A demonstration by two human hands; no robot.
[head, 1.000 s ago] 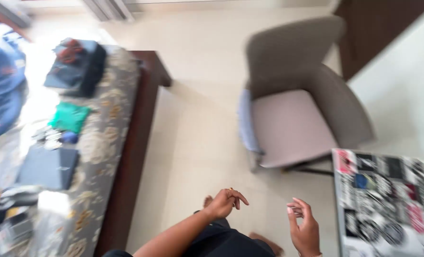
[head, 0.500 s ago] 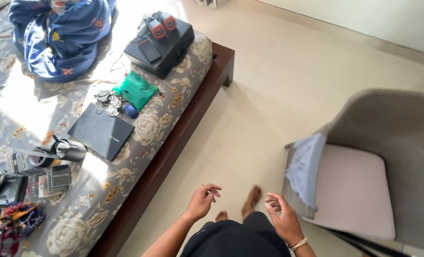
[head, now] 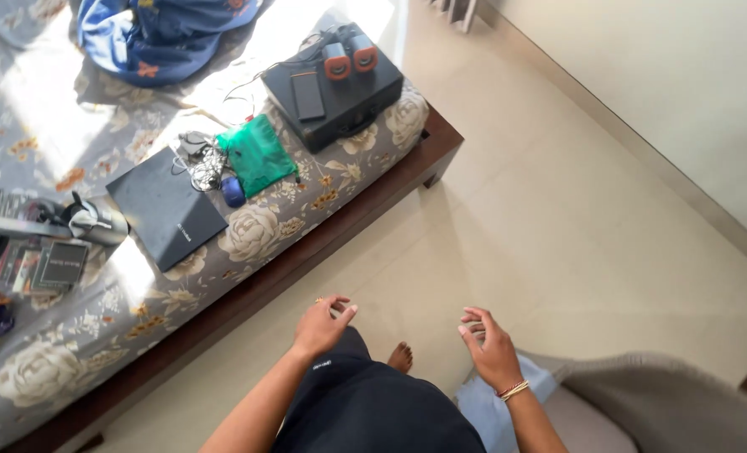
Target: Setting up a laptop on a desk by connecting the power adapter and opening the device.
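Both hands empty: left hand (head: pixel 321 325) and right hand (head: pixel 491 348) in a loose, half-curled grip. Nearest item: black laptop (head: pixel 165 207) on bed (head: pixel 180 294), 10 o'clock. Open fingers wide, lift it by both edges.

from my feed, the grey chair (head: pixel 642 394) is cut off by the bottom and right edges, so i see only its curved back and a sliver of seat, with the blue cloth (head: pixel 495 411) on it partly behind my right hand (head: pixel 491 352). the blue blanket (head: pixel 168 33) runs off the top edge. the small flat packs (head: pixel 50 264) by the left edge are too small to tell apart, and one foot (head: pixel 400 356) only peeks out past my dark clothes.
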